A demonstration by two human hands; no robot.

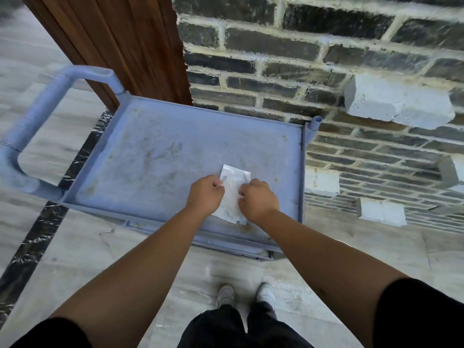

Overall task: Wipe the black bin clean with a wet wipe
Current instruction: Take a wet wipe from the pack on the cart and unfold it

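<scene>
Dark brick wall (326, 59) behind, pale stone floor (75, 247) below, a worn blue cart (150, 151) parked against the bricks, handle at the left. On the cart's top, close to its near right corner: a white wet wipe packet (232, 192), pinched from both sides. Left hand (204, 194) closed on the packet's left edge, fingers curled tight; right hand (258, 200) closed on the right edge, likewise curled. Probably mid-tear, opening the sachet. No black bin anywhere in view.

Thin, light, floppy film, likely slick; best gripped right at a sealed edge or notch, thumb against forefinger, pulling apart. Damp, limp and easily bunched once the wipe is out.

Raised lip all round the cart top, a short post at the far right corner. Plenty of bare surface toward the far and left edges; wall close on the right.
</scene>
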